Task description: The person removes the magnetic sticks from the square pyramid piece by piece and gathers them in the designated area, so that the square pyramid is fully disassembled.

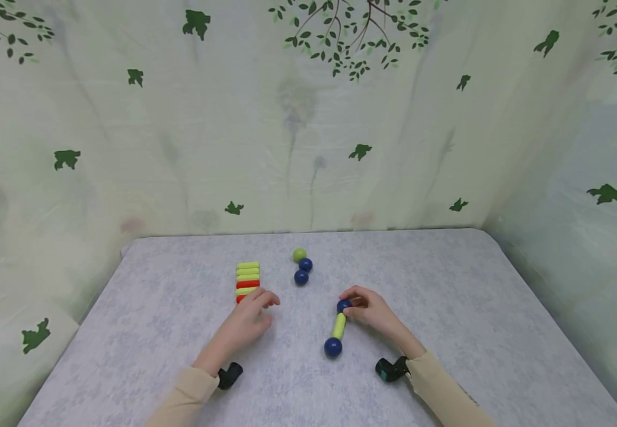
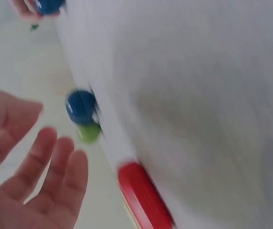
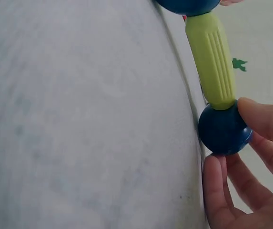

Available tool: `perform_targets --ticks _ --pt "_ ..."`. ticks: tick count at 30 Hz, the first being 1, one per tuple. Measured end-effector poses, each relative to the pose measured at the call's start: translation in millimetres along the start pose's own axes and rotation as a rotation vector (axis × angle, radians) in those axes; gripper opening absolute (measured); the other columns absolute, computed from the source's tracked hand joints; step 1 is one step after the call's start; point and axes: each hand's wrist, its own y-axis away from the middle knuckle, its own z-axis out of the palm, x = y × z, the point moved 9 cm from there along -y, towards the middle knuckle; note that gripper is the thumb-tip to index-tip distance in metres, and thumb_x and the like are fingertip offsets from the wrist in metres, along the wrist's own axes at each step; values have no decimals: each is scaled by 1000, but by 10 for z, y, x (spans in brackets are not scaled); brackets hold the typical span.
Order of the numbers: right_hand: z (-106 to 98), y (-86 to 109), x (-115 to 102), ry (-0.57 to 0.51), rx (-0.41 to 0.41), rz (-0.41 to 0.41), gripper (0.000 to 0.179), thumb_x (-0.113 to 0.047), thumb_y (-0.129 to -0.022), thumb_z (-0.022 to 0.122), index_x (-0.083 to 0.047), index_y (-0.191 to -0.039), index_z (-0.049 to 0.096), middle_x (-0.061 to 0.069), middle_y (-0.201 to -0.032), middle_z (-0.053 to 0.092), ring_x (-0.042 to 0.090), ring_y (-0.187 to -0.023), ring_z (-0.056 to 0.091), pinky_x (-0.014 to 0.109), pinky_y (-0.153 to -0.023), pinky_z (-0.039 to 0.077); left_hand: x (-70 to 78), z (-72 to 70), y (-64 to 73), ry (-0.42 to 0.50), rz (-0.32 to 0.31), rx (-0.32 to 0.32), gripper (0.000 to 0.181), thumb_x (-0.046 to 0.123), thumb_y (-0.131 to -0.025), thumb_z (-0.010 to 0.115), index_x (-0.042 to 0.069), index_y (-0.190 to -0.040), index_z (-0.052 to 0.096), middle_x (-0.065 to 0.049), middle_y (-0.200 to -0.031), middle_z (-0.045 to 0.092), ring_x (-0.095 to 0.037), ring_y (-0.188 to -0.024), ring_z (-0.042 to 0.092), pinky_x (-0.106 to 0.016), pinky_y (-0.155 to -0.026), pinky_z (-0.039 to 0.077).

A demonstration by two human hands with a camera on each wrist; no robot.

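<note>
My right hand (image 1: 373,309) pinches a dark blue ball (image 3: 225,129) between thumb and fingers. That ball sits on one end of a yellow-green ribbed rod (image 3: 211,62), and a second blue ball (image 1: 333,347) is on the rod's near end. Together they form a dumbbell shape at the table's middle. Over to the left, my left hand (image 1: 248,320) hovers with relaxed fingers and an empty palm, just in front of a row of yellow-green and red rods. Its fingers overlap the nearest red rod (image 2: 145,195) in the head view.
Farther back lie a green ball (image 1: 300,255) and two blue balls, one of them the nearer blue ball (image 1: 301,277). The rod row includes a red rod (image 1: 248,284) among yellow-green ones. A leaf-printed curtain (image 1: 308,118) hangs behind the grey table (image 1: 447,279).
</note>
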Motion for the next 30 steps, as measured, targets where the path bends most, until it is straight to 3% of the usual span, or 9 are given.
perform_targets --ticks 4,9,12,16,22,30 --pt "-29 38 0 69 19 24 23 -16 -88 69 -11 -110 66 3 -102 62 19 -84 55 35 -71 45 287 314 -42 83 92 -164 26 5 -88 66 7 -112 58 -6 -107 58 -22 -97 56 -36 -83 50" --pt "-53 71 2 166 40 15 18 -22 -89 69 -11 -103 67 1 -93 59 15 -72 52 30 -62 44 467 650 -100 81 88 -299 35 20 -87 71 12 -118 56 0 -113 57 -16 -102 54 -33 -87 48" --pt "-54 98 -17 171 27 4 20 -23 -89 69 -8 -101 64 2 -87 58 15 -66 53 29 -57 47 517 762 -143 17 98 -308 39 23 -86 73 15 -120 55 3 -114 56 -12 -103 52 -32 -90 46" --pt "-44 166 -90 114 -39 3 25 -20 -90 68 -2 -106 61 5 -88 58 19 -66 57 32 -57 51 538 813 -198 -30 107 -287 36 14 -87 71 14 -120 55 1 -117 57 -15 -109 52 -34 -93 45" --pt "-32 208 -65 75 -136 -36 27 -15 -91 66 0 -113 60 7 -93 58 21 -69 57 32 -59 50 486 790 -245 16 115 -276 31 6 -89 66 14 -117 58 0 -117 59 -18 -111 52 -39 -96 43" --pt "-10 209 -17 80 -178 -51 23 -21 -90 67 -6 -108 63 5 -91 59 19 -71 58 30 -61 51 497 727 -256 7 209 -233 27 -3 -90 59 12 -113 62 2 -113 62 -17 -107 53 -37 -94 42"
